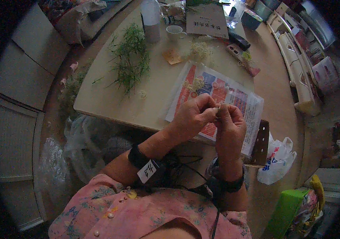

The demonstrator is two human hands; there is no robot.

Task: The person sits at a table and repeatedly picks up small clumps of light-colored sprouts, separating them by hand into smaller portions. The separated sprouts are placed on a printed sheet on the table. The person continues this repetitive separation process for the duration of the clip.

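Note:
My left hand (pixel 192 116) and my right hand (pixel 232 124) meet fingertip to fingertip above a printed red, blue and white sheet (pixel 252 115) at the table's near edge. A tiny pale item is pinched between them, mostly hidden by the fingers; what it is I cannot tell. Small pale-yellow plant bits (pixel 194 84) lie on the sheet just beyond my left hand. A larger pale-yellow tuft (pixel 200 50) rests farther back, beside an orange paper piece (pixel 172 56). On the left of the table spreads a pile of green sprigs (pixel 132 56).
A translucent bottle (pixel 151 22), a white cup (pixel 174 31), a cardboard piece (pixel 206 22) and a black-handled tool (pixel 239 41) stand or lie at the back. A perforated brown box (pixel 262 143) and white plastic bag (pixel 279 162) are at the right. Cables hang between my forearms.

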